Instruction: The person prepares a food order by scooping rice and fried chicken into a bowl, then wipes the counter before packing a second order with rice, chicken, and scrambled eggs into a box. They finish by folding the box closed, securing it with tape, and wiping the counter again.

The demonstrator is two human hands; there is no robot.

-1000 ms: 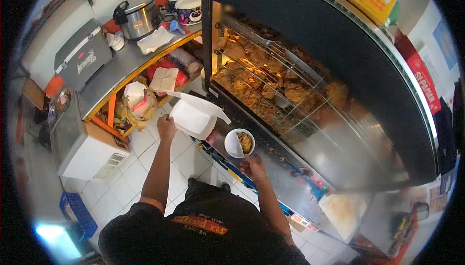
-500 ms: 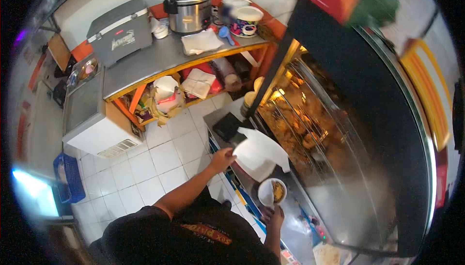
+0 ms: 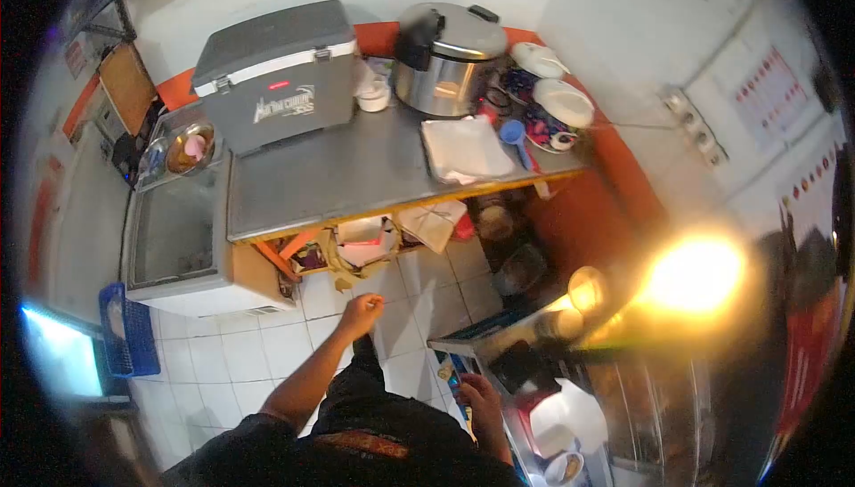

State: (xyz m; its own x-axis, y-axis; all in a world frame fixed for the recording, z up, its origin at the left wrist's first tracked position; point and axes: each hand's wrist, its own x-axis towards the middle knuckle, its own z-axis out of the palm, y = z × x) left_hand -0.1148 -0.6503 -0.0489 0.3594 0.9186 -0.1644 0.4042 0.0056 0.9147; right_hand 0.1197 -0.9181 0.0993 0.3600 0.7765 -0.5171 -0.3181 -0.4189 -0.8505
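Note:
My left hand (image 3: 362,315) hangs over the floor tiles in front of my leg, its fingers curled, and no object shows in it. Beside the near side of the low counter is my right hand (image 3: 482,407). Its fingers are bent inward, with nothing plainly held. To its right, on the counter, lies an open white paper-like wrapper or liner (image 3: 570,420). Just below that stands a white bowl (image 3: 564,467) with yellowish-brown food inside, close to the bottom of the view.
A steel worktop (image 3: 329,180) carries a grey cooler box (image 3: 278,77), a large rice cooker (image 3: 459,60), a stack of white paper (image 3: 465,149) and a blue scoop (image 3: 514,133). A chest freezer (image 3: 178,233) stands left, a blue basket (image 3: 129,331) nearby. A bright lamp (image 3: 695,273) glares right.
My view has swung toward the worktop. My left hand has left the white paper, and my right hand has let go of the bowl, which now stands to its lower right.

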